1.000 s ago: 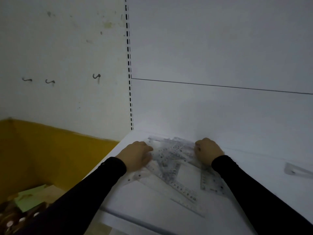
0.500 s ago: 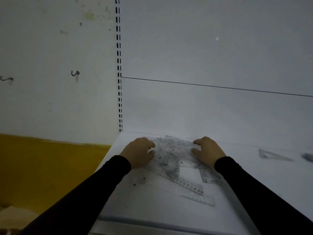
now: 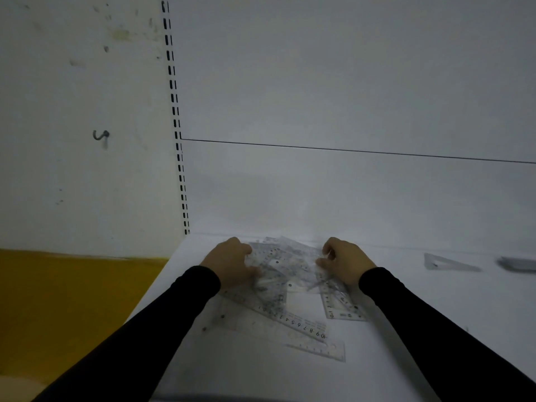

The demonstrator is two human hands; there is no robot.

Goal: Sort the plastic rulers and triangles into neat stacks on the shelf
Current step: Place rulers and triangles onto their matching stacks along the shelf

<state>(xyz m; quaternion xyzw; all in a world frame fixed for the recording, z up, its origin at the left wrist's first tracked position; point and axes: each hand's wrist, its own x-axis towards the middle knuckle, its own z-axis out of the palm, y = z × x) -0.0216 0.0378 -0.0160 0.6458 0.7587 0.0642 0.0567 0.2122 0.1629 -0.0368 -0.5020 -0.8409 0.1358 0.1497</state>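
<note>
A loose pile of clear plastic rulers and triangles lies on the white shelf near its back left corner. A protractor shows on top of the pile. One long ruler sticks out toward the front. My left hand rests on the pile's left side with fingers curled onto the pieces. My right hand is at the pile's right side, fingers curled around the edge of a clear piece. Whether either hand has lifted a piece cannot be told.
A single clear triangle lies alone further right on the shelf, and a dark blurred object sits at the right edge. A slotted upright marks the shelf's left end. Beyond it are a white wall and a yellow band.
The view has swung right and slightly up. Both hands stayed on the pile, and their fingers have curled in more tightly on the pieces.
</note>
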